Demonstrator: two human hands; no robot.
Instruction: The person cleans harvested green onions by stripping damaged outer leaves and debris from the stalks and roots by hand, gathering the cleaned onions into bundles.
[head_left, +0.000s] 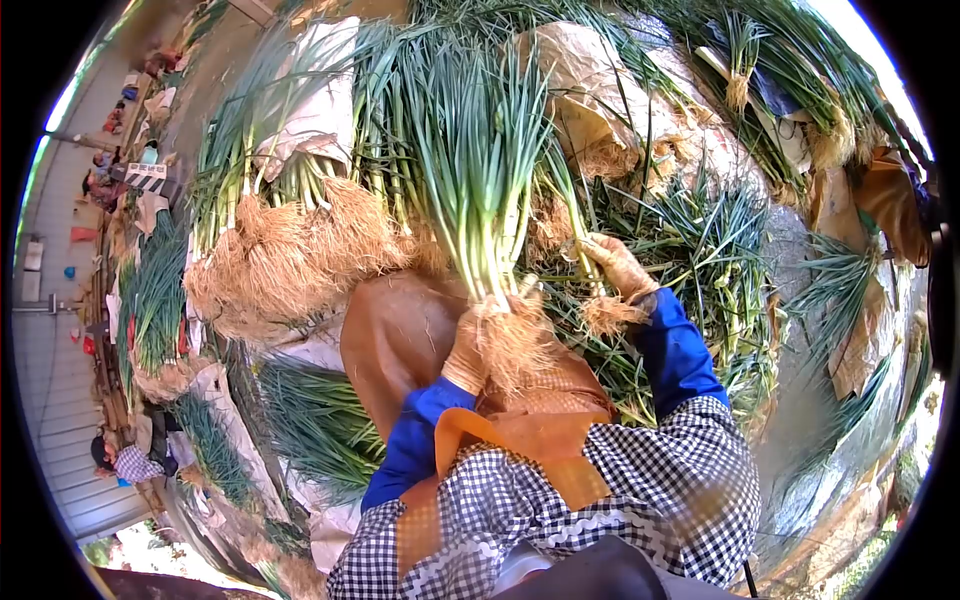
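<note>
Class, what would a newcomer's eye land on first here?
Probably the large green bunch at the centre, held upright in the left hand. Next, the broad mass of tan roots to its left. Then the right hand, gripping a much thinner bunch.

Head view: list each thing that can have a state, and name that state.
Left hand: closed, gripping
Right hand: closed, gripping
Large bunch: held, roots attached
Small bunch: held, roots attached
Left-hand pile: lying, roots attached
Brown covering: draped over lap
</note>
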